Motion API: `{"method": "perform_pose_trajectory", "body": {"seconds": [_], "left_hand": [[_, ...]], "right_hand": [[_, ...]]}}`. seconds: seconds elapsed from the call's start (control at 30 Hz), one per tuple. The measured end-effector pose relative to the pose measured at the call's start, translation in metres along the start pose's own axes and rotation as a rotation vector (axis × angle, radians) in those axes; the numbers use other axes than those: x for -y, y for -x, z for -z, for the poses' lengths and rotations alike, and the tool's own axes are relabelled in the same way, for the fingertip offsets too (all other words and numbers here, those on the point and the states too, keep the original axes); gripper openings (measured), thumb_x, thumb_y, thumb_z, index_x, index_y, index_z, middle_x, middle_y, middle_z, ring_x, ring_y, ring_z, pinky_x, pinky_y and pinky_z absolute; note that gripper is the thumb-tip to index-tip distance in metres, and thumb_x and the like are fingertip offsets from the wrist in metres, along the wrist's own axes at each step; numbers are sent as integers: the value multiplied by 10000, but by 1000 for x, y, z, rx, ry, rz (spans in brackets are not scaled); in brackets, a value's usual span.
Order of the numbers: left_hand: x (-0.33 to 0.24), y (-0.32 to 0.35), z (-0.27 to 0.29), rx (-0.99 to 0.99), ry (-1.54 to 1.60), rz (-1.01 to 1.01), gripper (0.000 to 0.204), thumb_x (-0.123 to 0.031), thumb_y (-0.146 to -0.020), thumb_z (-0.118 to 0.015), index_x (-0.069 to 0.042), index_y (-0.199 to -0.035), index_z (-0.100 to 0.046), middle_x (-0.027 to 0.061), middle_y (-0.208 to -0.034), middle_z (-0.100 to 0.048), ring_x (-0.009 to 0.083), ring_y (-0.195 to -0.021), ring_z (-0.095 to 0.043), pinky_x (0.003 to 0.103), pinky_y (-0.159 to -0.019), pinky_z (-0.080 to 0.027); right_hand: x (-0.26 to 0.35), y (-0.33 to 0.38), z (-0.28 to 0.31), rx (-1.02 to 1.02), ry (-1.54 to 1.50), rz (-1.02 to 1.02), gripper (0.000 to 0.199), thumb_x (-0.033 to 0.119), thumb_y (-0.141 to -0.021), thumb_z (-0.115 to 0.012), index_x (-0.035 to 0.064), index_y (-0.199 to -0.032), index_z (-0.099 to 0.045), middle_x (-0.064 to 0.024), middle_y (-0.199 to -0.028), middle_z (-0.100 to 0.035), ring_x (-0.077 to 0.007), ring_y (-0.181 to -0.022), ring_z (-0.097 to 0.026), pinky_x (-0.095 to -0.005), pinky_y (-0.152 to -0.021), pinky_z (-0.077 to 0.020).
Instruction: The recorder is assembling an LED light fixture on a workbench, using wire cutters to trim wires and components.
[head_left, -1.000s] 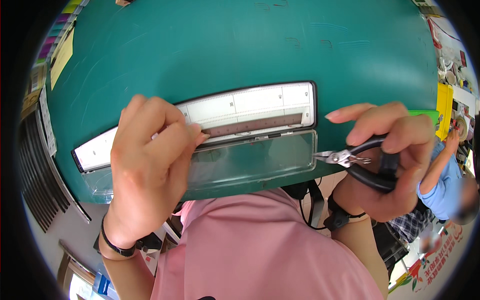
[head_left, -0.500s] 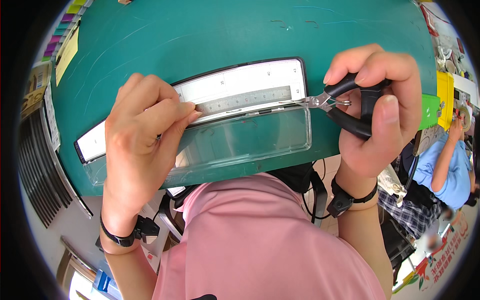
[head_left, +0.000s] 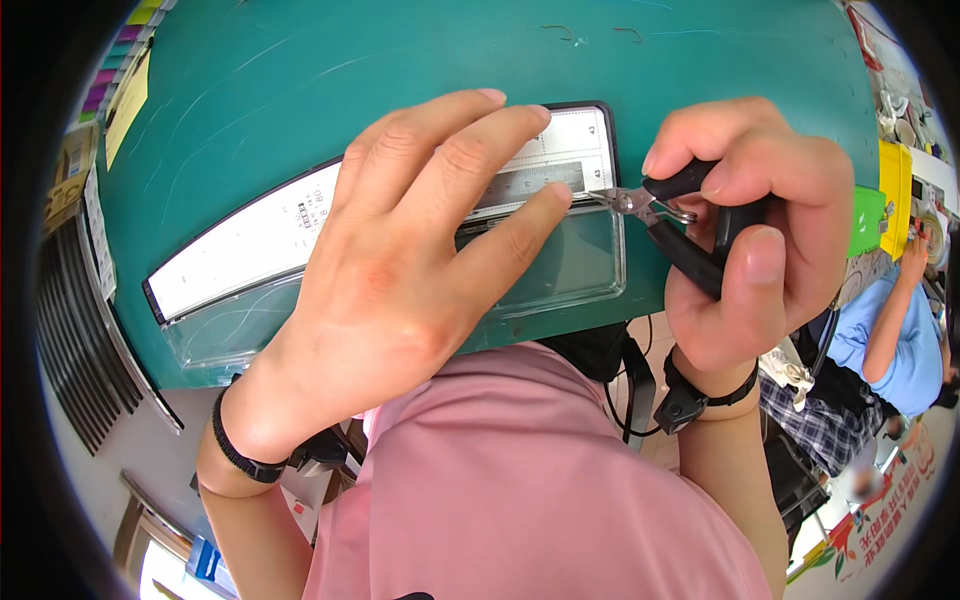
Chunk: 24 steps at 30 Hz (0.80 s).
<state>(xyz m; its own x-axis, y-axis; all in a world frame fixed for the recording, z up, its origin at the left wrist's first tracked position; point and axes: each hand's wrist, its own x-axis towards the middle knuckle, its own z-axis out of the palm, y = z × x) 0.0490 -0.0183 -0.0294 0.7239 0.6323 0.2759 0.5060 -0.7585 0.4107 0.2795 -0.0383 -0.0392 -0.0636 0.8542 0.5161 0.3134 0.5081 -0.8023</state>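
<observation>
My left hand (head_left: pixel 400 240) lies spread over a long case, fingers stretched and apart, its thumb tip close to the jaws of small pliers (head_left: pixel 632 202). My right hand (head_left: pixel 765 230) grips the black handles of these pliers at the case's right end. Inside the case is a white printed scale card (head_left: pixel 235 255), and a short steel ruler (head_left: pixel 535 183) lies on it, partly hidden by my left hand. The clear plastic lid (head_left: pixel 570 260) extends on the near side. Whether the jaws hold anything is too small to tell.
Two small hooks (head_left: pixel 628 34) and loose thin line (head_left: pixel 285 65) lie on the green tabletop (head_left: pixel 420 50). Green and yellow boxes (head_left: pixel 893 190) stand at the right edge. Dark ribbed strips (head_left: pixel 75 330) are at left. Another person in blue (head_left: pixel 880 340) sits at right.
My left hand has opened from a pinch near the ruler's left end and moved right, spreading over the case. The pliers stay at the case's right end in my right hand.
</observation>
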Motion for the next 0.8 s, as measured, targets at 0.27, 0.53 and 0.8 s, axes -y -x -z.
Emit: {"method": "perform_pose_trajectory", "body": {"seconds": [0.27, 0.53, 0.8], "left_hand": [[-3, -4, -1, 36, 15, 12, 505, 18, -665, -683, -50, -1154, -787, 185, -1400, -619, 397, -1260, -596, 470, -1002, -532], [-4, -6, -1, 53, -10, 13, 530, 34, -669, -670, -63, -1177, -784, 189, -1427, -608, 394, -1262, -587, 469, -1010, -521], [-5, -7, -2, 61, -15, 24, 547, 43, -671, -662, -78, -1190, -786, 180, -1441, -601, 385, -1266, -582, 466, -1013, -520]], "right_hand": [[2, -2, 4, 48, 4, -25, 368, 357, -1080, -479, -4, -1015, -512, -229, -901, -666, -159, -679, -518, -272, -591, -401], [-1, -4, 2, 9, 22, 1, 299, 252, -1088, -381, -6, -1014, -512, -237, -911, -678, -103, -597, -444, -240, -540, -356], [-1, -6, 3, 9, 52, -15, 317, 257, -1092, -350, -7, -1017, -508, -237, -905, -676, -91, -593, -424, -228, -531, -341]]}}
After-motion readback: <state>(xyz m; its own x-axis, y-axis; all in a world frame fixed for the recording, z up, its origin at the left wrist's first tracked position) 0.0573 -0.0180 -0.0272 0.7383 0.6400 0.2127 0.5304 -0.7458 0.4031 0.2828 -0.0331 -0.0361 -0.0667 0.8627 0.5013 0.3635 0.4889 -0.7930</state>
